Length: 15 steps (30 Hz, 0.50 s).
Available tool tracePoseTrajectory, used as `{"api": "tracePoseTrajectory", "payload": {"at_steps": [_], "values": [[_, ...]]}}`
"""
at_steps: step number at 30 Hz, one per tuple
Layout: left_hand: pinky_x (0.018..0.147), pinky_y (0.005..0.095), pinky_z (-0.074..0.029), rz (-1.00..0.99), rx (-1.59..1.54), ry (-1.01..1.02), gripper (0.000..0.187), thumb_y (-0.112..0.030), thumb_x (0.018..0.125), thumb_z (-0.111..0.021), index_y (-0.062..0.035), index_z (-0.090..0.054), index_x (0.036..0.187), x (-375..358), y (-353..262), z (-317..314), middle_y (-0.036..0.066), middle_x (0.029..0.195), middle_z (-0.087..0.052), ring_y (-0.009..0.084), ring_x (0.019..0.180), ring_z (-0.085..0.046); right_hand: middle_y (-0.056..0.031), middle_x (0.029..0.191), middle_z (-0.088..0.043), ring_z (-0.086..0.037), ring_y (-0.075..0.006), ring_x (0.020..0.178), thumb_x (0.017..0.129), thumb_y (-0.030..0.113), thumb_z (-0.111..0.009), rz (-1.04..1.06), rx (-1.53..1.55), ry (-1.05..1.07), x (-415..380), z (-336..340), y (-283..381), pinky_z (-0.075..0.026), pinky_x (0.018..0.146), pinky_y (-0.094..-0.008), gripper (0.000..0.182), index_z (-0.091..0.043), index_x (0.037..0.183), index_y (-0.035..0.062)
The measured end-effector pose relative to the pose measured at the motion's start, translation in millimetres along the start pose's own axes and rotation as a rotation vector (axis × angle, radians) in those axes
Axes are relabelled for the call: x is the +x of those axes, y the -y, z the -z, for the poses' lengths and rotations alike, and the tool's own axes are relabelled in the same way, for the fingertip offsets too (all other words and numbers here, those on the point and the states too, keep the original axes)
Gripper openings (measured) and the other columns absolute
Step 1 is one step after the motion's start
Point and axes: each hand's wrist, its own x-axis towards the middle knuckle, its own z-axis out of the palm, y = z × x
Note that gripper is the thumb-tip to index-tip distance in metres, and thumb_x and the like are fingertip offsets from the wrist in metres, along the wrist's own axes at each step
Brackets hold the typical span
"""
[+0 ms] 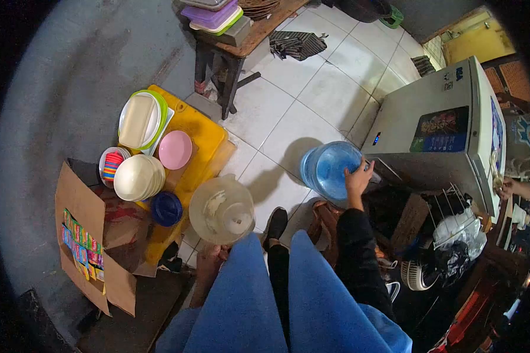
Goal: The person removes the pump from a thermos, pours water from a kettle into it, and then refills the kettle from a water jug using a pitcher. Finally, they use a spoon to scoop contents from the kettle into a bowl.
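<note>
My right hand, in a black sleeve, grips the near right side of a large blue translucent water jug over the tiled floor. Its thumb and fingers are curled against the plastic. My left hand is at the near rim of a translucent plastic tub, its fingers partly hidden below the rim. A pale patch shows inside the tub. Left of it is a yellow plastic surface bearing stacked cream bowls, a pink bowl and a dark blue lidded container.
An open cardboard box with colourful sachets stands left. A wooden bench is at the back, a fridge at right. Another person's hand is beside the fridge. A wire rack and bags clutter the near right.
</note>
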Motion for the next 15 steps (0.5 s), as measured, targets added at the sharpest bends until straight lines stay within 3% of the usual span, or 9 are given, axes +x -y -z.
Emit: {"api": "tracePoseTrajectory", "payload": {"at_steps": [1, 2, 4, 5, 12, 14, 15], "values": [[0.058, 0.0241, -0.039, -0.046, -0.005, 0.048, 0.021, -0.020, 0.076, -0.052, 0.0003, -0.055, 0.082, 7, 5, -4, 0.005, 0.071, -0.055, 0.0114, 0.061, -0.049, -0.0232, 0.117, -0.039, -0.041, -0.0373, 0.104, 0.059, 0.014, -0.069, -0.032, 0.035, 0.166, 11, -1, -8, -0.037, 0.085, -0.0403, 0.056, -0.046, 0.110, 0.0082], [0.057, 0.0235, -0.039, -0.094, -0.007, 0.092, 0.020, -0.019, 0.076, -0.053, -0.0002, -0.055, 0.080, 13, 9, -6, 0.004, 0.070, -0.054, 0.0107, 0.061, -0.048, -0.0232, 0.117, -0.039, -0.041, -0.0373, 0.104, 0.059, 0.014, -0.069, -0.026, 0.045, 0.177, 22, -8, -24, -0.037, 0.085, -0.0403, 0.056, -0.046, 0.110, 0.0082], [0.057, 0.0231, -0.038, -0.025, 0.029, 0.086, 0.020, -0.020, 0.076, -0.054, -0.0007, -0.054, 0.079, 19, 13, -12, 0.004, 0.069, -0.054, 0.0105, 0.061, -0.048, -0.0219, 0.112, -0.044, -0.047, -0.0371, 0.098, 0.059, 0.016, -0.070, -0.012, -0.064, 0.514, 31, -32, -46, -0.041, 0.081, -0.0412, 0.053, -0.049, 0.107, 0.0086], [0.057, 0.0227, -0.037, 0.051, 0.059, 0.099, 0.019, -0.021, 0.076, -0.054, -0.0013, -0.054, 0.078, 21, 12, -16, 0.004, 0.068, -0.053, 0.0103, 0.061, -0.047, -0.0193, 0.105, -0.048, -0.051, -0.0358, 0.090, 0.060, 0.016, -0.070, 0.004, -0.083, 0.486, 29, -25, -39, -0.043, 0.077, -0.0413, 0.047, -0.051, 0.102, 0.0080], [0.059, 0.0234, -0.037, 0.107, 0.060, 0.100, 0.021, -0.021, 0.076, -0.054, -0.0018, -0.053, 0.084, 17, -20, -26, 0.003, 0.072, -0.053, 0.0099, 0.063, -0.046, -0.0165, 0.103, -0.046, -0.048, -0.0342, 0.093, 0.061, 0.013, -0.068, -0.025, -0.163, 0.309, 11, -13, -19, -0.043, 0.074, -0.0405, 0.046, -0.048, 0.102, 0.0079], [0.060, 0.0233, -0.037, 0.040, 0.120, 0.192, 0.023, -0.022, 0.076, -0.054, -0.0017, -0.053, 0.086, 18, -21, -11, 0.003, 0.076, -0.054, 0.0097, 0.065, -0.047, -0.0169, 0.104, -0.044, -0.047, -0.0350, 0.095, 0.061, 0.011, -0.067, -0.056, -0.168, 0.251, 2, -8, -4, -0.043, 0.074, -0.0405, 0.047, -0.046, 0.103, 0.0062], [0.060, 0.0233, -0.037, 0.035, 0.122, 0.194, 0.023, -0.022, 0.076, -0.054, -0.0017, -0.053, 0.086, 14, -27, -8, 0.003, 0.076, -0.054, 0.0097, 0.065, -0.047, -0.0178, 0.103, -0.044, -0.046, -0.0362, 0.094, 0.061, 0.009, -0.065, -0.049, 0.024, 0.113, -4, -1, 18, -0.042, 0.077, -0.0407, 0.047, -0.045, 0.103, 0.0038]]}}
